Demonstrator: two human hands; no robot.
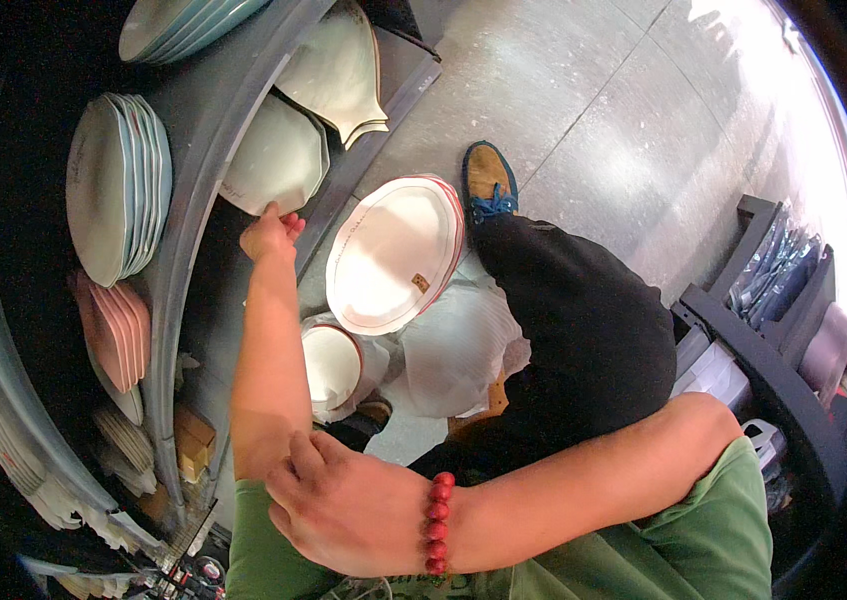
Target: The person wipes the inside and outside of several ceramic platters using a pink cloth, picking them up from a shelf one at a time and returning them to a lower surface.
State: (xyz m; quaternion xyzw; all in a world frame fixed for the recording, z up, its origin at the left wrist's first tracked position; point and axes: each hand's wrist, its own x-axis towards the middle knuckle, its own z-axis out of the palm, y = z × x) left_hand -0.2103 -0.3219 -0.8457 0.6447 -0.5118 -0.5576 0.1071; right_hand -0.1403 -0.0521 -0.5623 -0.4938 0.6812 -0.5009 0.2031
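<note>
My left hand (272, 233) reaches to the lower shelf, its thumb and fingers at the rim of a pale angular plate (273, 161), which lies beside fish-tail-shaped plates (337, 67). Across my body, my right hand (352, 502), with a red bead bracelet (438, 525) at the wrist, rests with curled fingers against my left arm near the elbow; no object shows in it. Between my left arm and a leg is a stack of oval white plates (389, 255) with red rims. Below it are a round, red-rimmed dish (331, 367) and white wrapping material (453, 349).
At left, shelves (187, 217) hold pale blue-edged plates (119, 187), pink dishes (119, 330) and a small cardboard box (193, 442). A dark rack (768, 382) with plastic-wrapped goods stands at right. My shoe (491, 180) is on the tiled floor (581, 97).
</note>
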